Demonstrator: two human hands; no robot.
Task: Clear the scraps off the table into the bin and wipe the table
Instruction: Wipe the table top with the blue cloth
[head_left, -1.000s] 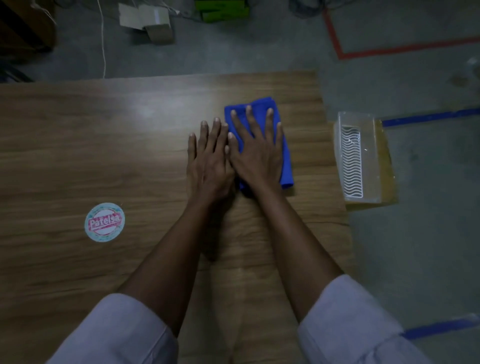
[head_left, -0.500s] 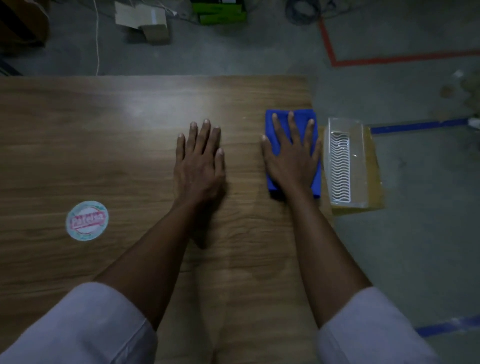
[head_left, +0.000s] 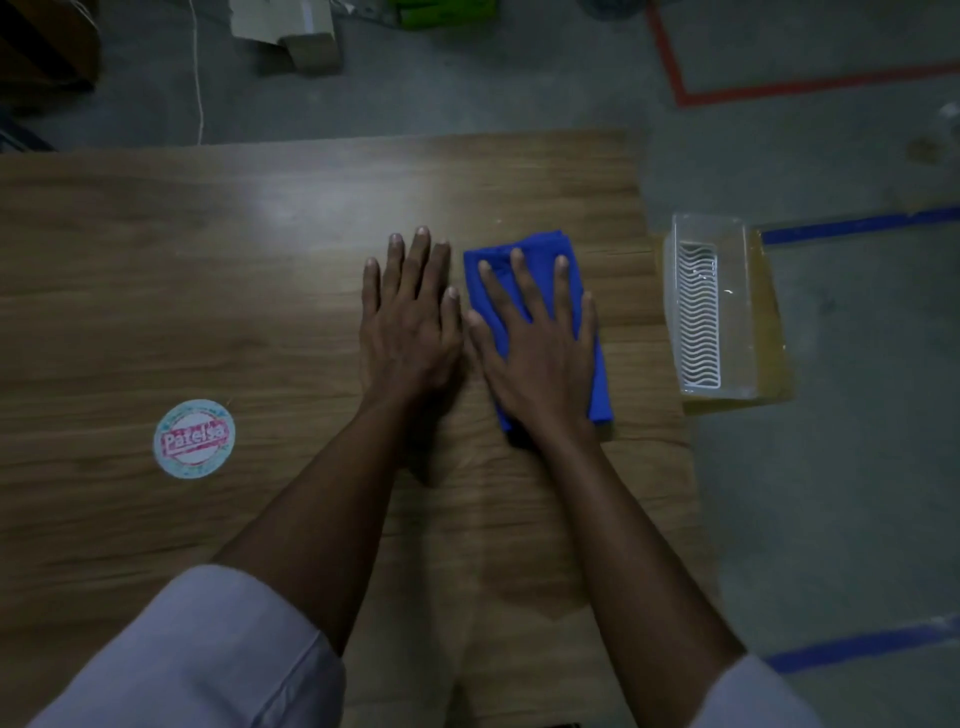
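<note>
- Half a second on from the right edge of the table (head_left: 208, 312), back inward with the blue cloth (head_left: 537, 270): right hand (head_left: 540, 358) now just beside the left hand (head_left: 410, 332), thumb close to touching it, no longer well apart.
- Presses the cloth flat under straight, spread fingers (head_left: 563, 280); no pinch, no curl. Left fingers straight too, closer together, flat on bare wood, holding nothing.
- Reads as a to-and-fro wiping stroke, so probably well into the wiping half of the task; no loose scraps visible on the wood.
- Clear bin (head_left: 737, 312) just off the right edge, apart from the cloth again.
- Room: a short strip to the right edge, a band of bare wood up to the far edge, and a wide stretch leftward to a round printed label (head_left: 194, 439), stuck or loose, cannot tell.
- Leftward sweep blocked by the left hand unless lifted.
</note>
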